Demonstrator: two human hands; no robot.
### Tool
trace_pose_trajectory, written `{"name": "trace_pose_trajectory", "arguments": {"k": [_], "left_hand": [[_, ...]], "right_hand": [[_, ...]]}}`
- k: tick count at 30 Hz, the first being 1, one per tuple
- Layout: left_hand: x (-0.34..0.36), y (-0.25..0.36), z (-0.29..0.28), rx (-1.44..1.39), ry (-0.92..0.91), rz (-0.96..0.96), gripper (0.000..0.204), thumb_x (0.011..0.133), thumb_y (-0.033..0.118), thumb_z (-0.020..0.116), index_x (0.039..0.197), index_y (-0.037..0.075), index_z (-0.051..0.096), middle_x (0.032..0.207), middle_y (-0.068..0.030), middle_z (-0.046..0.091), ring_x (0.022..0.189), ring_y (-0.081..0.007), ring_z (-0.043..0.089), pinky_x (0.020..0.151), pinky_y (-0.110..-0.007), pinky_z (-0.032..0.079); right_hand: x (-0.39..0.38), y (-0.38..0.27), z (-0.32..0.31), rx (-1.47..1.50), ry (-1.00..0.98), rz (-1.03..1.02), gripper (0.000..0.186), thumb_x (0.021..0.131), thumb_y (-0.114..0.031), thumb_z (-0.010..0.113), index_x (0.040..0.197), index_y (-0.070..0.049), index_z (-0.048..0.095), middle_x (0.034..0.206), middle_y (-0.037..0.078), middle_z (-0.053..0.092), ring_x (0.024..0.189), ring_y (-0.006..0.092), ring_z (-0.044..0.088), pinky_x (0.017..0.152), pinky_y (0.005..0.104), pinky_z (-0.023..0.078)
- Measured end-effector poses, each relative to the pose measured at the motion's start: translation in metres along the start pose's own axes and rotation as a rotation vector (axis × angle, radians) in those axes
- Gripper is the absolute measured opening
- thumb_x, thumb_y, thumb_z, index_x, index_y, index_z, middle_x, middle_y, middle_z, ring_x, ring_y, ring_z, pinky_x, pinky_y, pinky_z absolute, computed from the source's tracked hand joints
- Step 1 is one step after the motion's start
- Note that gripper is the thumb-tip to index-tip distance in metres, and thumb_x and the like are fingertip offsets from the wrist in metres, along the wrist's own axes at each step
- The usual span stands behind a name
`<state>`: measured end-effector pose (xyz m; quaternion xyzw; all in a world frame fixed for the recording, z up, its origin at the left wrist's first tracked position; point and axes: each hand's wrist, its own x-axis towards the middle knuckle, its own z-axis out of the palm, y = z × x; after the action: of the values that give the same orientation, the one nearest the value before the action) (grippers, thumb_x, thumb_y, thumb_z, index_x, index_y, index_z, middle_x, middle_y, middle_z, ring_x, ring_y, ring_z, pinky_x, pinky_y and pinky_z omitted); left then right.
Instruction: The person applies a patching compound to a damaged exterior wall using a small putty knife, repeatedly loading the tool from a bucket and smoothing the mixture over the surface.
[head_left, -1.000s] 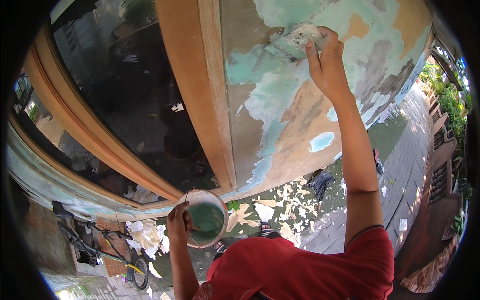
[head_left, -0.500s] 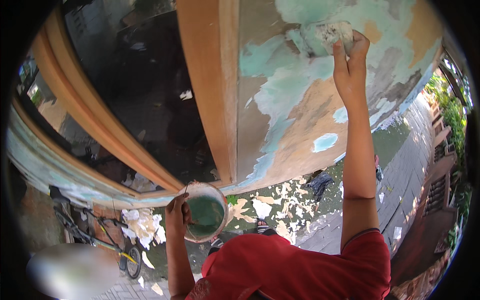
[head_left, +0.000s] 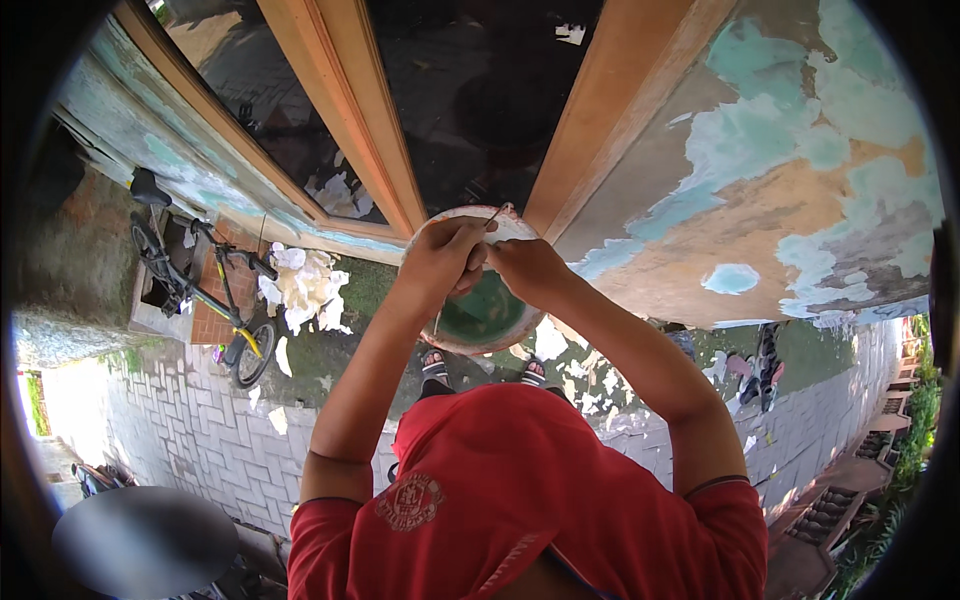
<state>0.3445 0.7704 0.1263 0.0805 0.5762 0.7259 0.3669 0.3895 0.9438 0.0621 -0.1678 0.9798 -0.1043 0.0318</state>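
A round bucket [head_left: 527, 325] with a pale, paint-smeared rim hangs in front of my red shirt, and green paint [head_left: 480, 312] lies inside it. My left hand [head_left: 447, 258] is closed round the bucket's thin wire handle [head_left: 437, 322], above the opening. My right hand [head_left: 525, 268] is closed and reaches over the bucket's far right rim, close beside the left. Whatever its fingers hold is hidden behind them. To the right stands a wall [head_left: 650, 200] with patches of pale green paint over brown and grey.
Orange wooden frames [head_left: 345, 110] with dark glass [head_left: 475, 100] rise in front of me. A bicycle [head_left: 215, 290] leans at the left beside a pile of white flakes [head_left: 305, 288]. More flakes litter the ground by my feet. A dark blurred oval [head_left: 145, 545] covers the lower left.
My right hand has left the wall, where it pressed a flat, whitish paint-smeared tool, and come down to the bucket. The view has swung left. My left hand still holds the handle.
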Motion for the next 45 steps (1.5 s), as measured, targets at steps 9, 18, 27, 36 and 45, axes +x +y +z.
{"name": "trace_pose_trajectory", "arguments": {"k": [9,18,27,36,45], "left_hand": [[0.003,0.003,0.026,-0.032,-0.105,-0.037,0.033,0.098,0.02,0.052,0.117,-0.006,0.059,0.062,0.0015,0.042,0.046,-0.0063,0.036,0.041,-0.023,0.026],[0.006,0.019,0.021,-0.026,-0.058,0.007,0.033,0.098,0.021,0.052,0.116,-0.005,0.059,0.064,0.0018,0.042,0.047,-0.0064,0.036,0.041,-0.024,0.026],[0.01,0.031,0.024,-0.063,-0.045,0.01,0.028,0.097,0.018,0.052,0.112,-0.003,0.061,0.065,0.0009,0.043,0.047,-0.0071,0.035,0.041,-0.025,0.024],[0.019,0.032,0.034,-0.034,-0.056,0.034,0.027,0.096,0.02,0.054,0.112,0.0,0.061,0.064,0.0015,0.04,0.045,-0.0068,0.035,0.04,-0.024,0.024],[0.015,0.024,0.023,-0.057,-0.001,0.056,0.03,0.095,0.022,0.054,0.11,-0.003,0.062,0.062,0.001,0.042,0.042,-0.0078,0.035,0.036,-0.023,0.025]], "right_hand": [[0.03,0.02,0.071,0.772,0.014,0.19,0.017,0.087,-0.02,0.056,0.098,-0.009,0.066,0.094,0.012,0.071,0.089,0.0273,0.07,0.077,0.0387,0.055],[-0.023,-0.005,-0.012,0.004,-0.046,0.228,0.016,0.085,-0.012,0.056,0.1,-0.008,0.06,0.093,0.011,0.068,0.095,0.0289,0.067,0.076,0.0378,0.055],[-0.091,0.005,-0.013,-0.104,0.574,0.011,0.028,0.072,-0.002,0.066,0.099,-0.005,0.061,0.11,0.009,0.066,0.102,0.0264,0.067,0.083,0.0353,0.057],[-0.116,0.008,-0.023,-0.04,0.715,0.114,0.023,0.074,-0.003,0.066,0.096,-0.006,0.06,0.111,0.009,0.066,0.106,0.0266,0.066,0.084,0.0365,0.057],[-0.179,0.056,-0.171,0.011,1.068,0.375,0.019,0.094,-0.006,0.056,0.112,-0.002,0.053,0.102,0.021,0.063,0.091,0.0372,0.064,0.08,0.0417,0.051]]}}
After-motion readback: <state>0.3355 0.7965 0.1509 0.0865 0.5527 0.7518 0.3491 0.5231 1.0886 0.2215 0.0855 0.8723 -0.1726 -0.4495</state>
